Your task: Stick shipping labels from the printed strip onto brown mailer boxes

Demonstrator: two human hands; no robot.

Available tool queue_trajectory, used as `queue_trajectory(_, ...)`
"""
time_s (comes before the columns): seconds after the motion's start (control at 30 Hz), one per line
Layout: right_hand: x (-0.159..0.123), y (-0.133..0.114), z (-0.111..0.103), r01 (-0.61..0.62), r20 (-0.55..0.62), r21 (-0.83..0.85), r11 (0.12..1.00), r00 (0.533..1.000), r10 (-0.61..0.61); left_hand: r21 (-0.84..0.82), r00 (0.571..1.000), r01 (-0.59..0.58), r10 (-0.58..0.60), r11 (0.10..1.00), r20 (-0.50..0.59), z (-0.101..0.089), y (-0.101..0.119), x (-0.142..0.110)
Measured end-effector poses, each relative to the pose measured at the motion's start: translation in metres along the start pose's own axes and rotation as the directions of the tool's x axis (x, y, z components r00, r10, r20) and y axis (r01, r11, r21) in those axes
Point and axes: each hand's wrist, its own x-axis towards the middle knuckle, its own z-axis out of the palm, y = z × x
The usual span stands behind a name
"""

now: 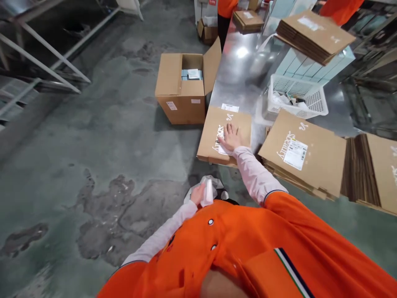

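Observation:
My right hand point(230, 138) lies with fingers spread on a flat brown cardboard box point(208, 136) at the near left corner of the metal table. White lettering and paper labels show on the box, and one label is partly under my palm. Close to my body, my left hand point(197, 193) is closed around white translucent plastic sheeting point(208, 191) that hangs above the floor. To the right of my right arm sits a stack of flat cardboard point(313, 155) with a shipping label on top.
An open carton point(182, 108) with small boxes inside stands on the floor left of the metal table point(238, 70). A white plastic basket point(297, 97), more folded cardboard point(316, 35) and light blue boxes point(313, 68) are farther back. People in orange point(227, 7) stand beyond. Metal frames point(52, 49) are at left.

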Motion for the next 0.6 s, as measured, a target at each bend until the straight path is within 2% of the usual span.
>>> queue_trajectory(0.03,-0.017,-0.007,0.003,0.118,0.039,0.004,0.993,0.992,-0.118,-0.019,1.000,0.001,-0.002,1.000,-0.021,-0.008,0.006,0.004)
queue_trajectory(0.1,-0.056,-0.015,0.007,0.352,0.095,0.067,0.934,0.929,-0.357,-0.043,0.996,-0.067,0.064,0.997,-0.059,-0.023,0.025,0.018)
queue_trajectory(0.13,-0.075,-0.016,0.006,0.392,0.092,0.100,0.915,0.912,-0.401,-0.034,0.987,-0.141,0.138,0.989,-0.083,-0.029,0.038,0.028)
queue_trajectory(0.17,-0.091,-0.015,0.004,0.340,0.065,0.112,0.934,0.935,-0.348,0.001,0.970,-0.215,0.214,0.977,-0.112,-0.034,0.053,0.039)
queue_trajectory(0.2,-0.104,-0.013,0.001,0.187,0.024,0.103,0.977,0.981,-0.190,0.069,0.949,-0.277,0.284,0.958,-0.137,-0.039,0.068,0.051)
queue_trajectory(0.23,-0.113,-0.008,-0.004,-0.046,-0.024,0.082,0.996,0.999,0.048,0.174,0.935,-0.301,0.326,0.938,-0.141,-0.042,0.083,0.062)
queue_trajectory(0.27,-0.118,-0.004,-0.008,-0.291,-0.064,0.059,0.955,0.954,0.294,0.300,0.932,-0.293,0.341,0.908,-0.123,-0.044,0.097,0.073)
queue_trajectory(0.3,-0.120,0.001,-0.013,-0.480,-0.082,0.040,0.876,0.873,0.482,0.430,0.938,-0.268,0.335,0.862,-0.087,-0.044,0.109,0.083)
queue_trajectory(0.33,-0.120,0.006,-0.017,-0.589,-0.074,0.025,0.808,0.805,0.589,0.547,0.948,-0.243,0.316,0.801,-0.041,-0.044,0.120,0.091)
queue_trajectory(0.37,-0.118,0.010,-0.020,-0.635,-0.049,0.017,0.772,0.771,0.635,0.639,0.956,-0.229,0.295,0.734,0.004,-0.042,0.128,0.097)
queue_trajectory(0.43,-0.116,0.013,-0.025,-0.640,-0.009,0.043,0.767,0.768,0.641,0.741,0.960,-0.232,0.271,0.630,0.069,-0.041,0.138,0.105)
queue_trajectory(0.47,-0.116,0.011,-0.026,-0.635,-0.018,0.085,0.768,0.770,0.638,0.757,0.959,-0.239,0.270,0.608,0.086,-0.041,0.139,0.107)
queue_trajectory(0.53,-0.116,0.002,-0.027,-0.596,-0.089,0.252,0.762,0.770,0.632,0.738,0.954,-0.264,0.283,0.621,0.103,-0.044,0.138,0.110)
queue_trajectory(0.6,-0.118,-0.013,-0.029,-0.478,-0.207,0.482,0.734,0.752,0.626,0.673,0.946,-0.303,0.299,0.675,0.126,-0.049,0.135,0.113)
